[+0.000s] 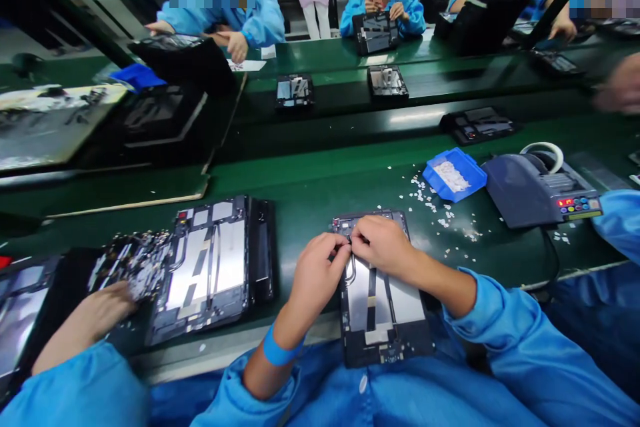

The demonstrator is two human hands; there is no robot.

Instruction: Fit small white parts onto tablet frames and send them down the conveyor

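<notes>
An opened tablet (407, 300) with bare silvery battery plates and dark cable strips leans on the table edge over my lap. My left hand (317, 273), with a blue band at the wrist, pinches thumb and finger together above its upper part. Close against it, my right hand (383, 243) is also closed in a pinch. Between the two sets of fingertips something tiny and dark shows, too small to name. To the left stands a stack of similar opened tablets (213, 267).
A blue bin (455, 173) of small white pieces stands near a grey tape dispenser (530, 190), with pieces scattered around. A co-worker's hand (95, 313) reaches by a pile of thin strips (135, 260). Tablets lie on the conveyor belt (340, 90); people in blue work across it.
</notes>
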